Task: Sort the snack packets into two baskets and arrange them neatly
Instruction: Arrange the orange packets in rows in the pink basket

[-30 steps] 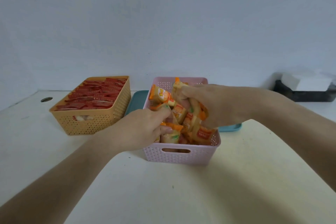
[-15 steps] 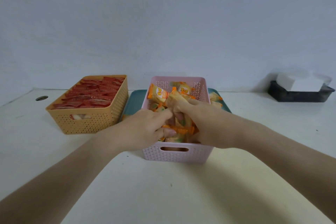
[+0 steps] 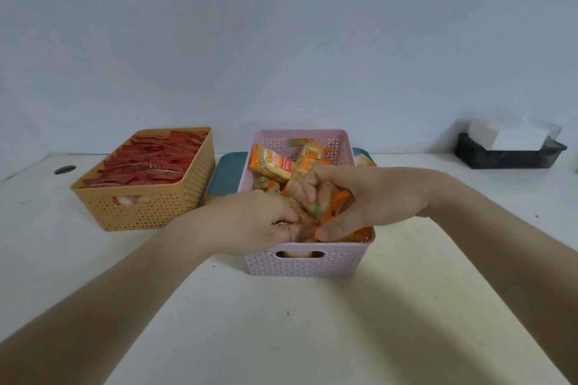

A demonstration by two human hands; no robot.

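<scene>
2 grips in pink basket (image 3: pixel 312 266); left grip (image 3: pixel 259 222) and right grip (image 3: pixel 369 200) both tight on orange packets (image 3: pixel 339 199)

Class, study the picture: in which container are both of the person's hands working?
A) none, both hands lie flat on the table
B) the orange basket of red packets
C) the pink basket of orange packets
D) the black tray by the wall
C: the left hand and the right hand both grip orange packets inside the pink basket, while the orange basket stands apart on the person's left.
</scene>
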